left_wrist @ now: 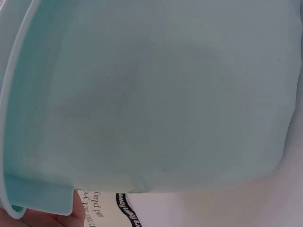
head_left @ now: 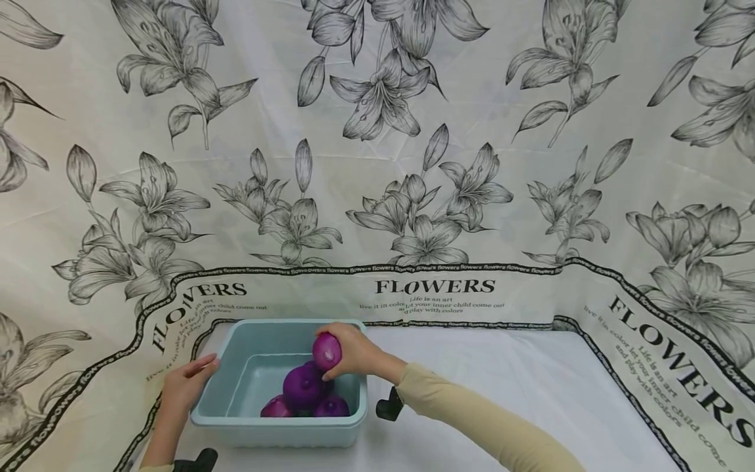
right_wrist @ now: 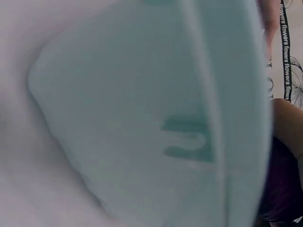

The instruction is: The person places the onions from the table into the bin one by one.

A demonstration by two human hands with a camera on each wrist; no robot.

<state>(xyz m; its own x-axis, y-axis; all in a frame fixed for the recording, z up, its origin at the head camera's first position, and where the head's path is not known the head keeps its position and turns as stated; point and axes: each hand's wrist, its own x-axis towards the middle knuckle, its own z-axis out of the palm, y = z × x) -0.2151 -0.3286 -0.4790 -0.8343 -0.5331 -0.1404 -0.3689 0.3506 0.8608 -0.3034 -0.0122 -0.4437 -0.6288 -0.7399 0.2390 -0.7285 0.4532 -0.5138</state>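
Note:
A light blue plastic bin [head_left: 277, 432] stands on the white cloth. My left hand [head_left: 185, 387] grips its left rim; in the left wrist view, fingers [left_wrist: 42, 220] show beneath the rim, partly hidden. Above the bin's right half, my right hand [head_left: 356, 354] holds a shiny magenta red onion [head_left: 327, 352] between thumb and fingers. Just below it lies a larger dark purple round thing [head_left: 303, 387]. Other round pieces sit beside that: a magenta one [head_left: 277, 407] and a dark purple one [head_left: 332, 406]. The right wrist view mostly shows the bin's outer wall [right_wrist: 128, 109].
A floral cloth [head_left: 425, 216] with printed lettering hangs behind and at both sides. White cloth [head_left: 501, 380] covers the surface to the right of the bin. Black wrist mounts [head_left: 389, 405] are on both arms.

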